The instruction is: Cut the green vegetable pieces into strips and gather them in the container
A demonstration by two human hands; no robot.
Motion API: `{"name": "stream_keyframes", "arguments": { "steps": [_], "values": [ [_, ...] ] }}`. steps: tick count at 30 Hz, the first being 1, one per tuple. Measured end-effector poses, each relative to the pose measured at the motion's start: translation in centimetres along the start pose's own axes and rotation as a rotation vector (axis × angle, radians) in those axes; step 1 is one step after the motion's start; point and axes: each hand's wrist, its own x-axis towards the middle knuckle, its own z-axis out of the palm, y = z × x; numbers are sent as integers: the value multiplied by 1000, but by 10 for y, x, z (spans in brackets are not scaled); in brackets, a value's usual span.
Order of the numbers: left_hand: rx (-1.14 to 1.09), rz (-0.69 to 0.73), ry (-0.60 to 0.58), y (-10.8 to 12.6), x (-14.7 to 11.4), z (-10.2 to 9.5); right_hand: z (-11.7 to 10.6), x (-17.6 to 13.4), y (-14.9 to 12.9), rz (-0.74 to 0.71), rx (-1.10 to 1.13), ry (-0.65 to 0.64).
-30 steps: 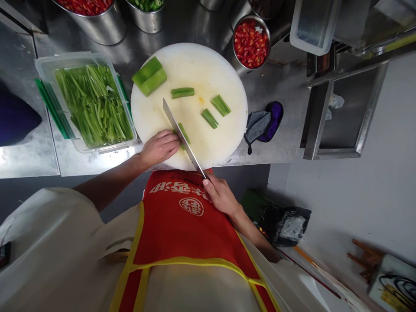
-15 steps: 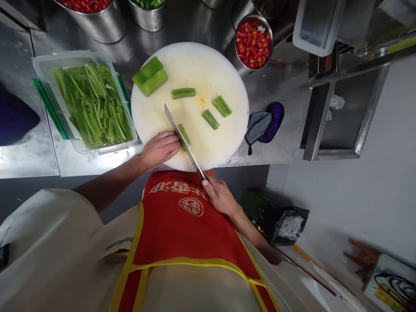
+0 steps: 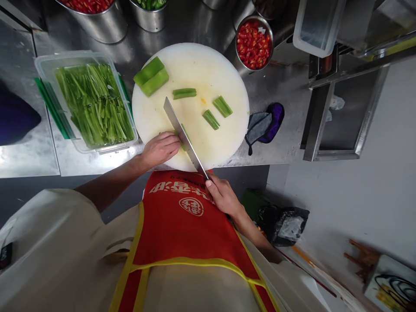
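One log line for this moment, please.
left hand pins green piece | right hand holds knife on it | cutting board

The knife (image 3: 183, 135) has slid forward across the green piece (image 3: 183, 138), hiding more of it.

The person wears a red apron (image 3: 182, 234) with yellow trim over pale short sleeves (image 3: 48, 242).

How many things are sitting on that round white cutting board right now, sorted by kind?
Big green slabs: 2, stacked at the far left
Small green pieces lying loose: 3
Green piece under the left hand: 1, partly hidden
Knife, held by the right hand: 1
Total: 7
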Motion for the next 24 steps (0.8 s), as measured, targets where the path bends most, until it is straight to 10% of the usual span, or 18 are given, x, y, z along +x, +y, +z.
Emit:
{"name": "stream_keyframes", "arguments": {
  "steps": [24],
  "values": [
    [-95,-56,-21,0,-3,1,5,19,0,35,-75,-17]
  ]
}}
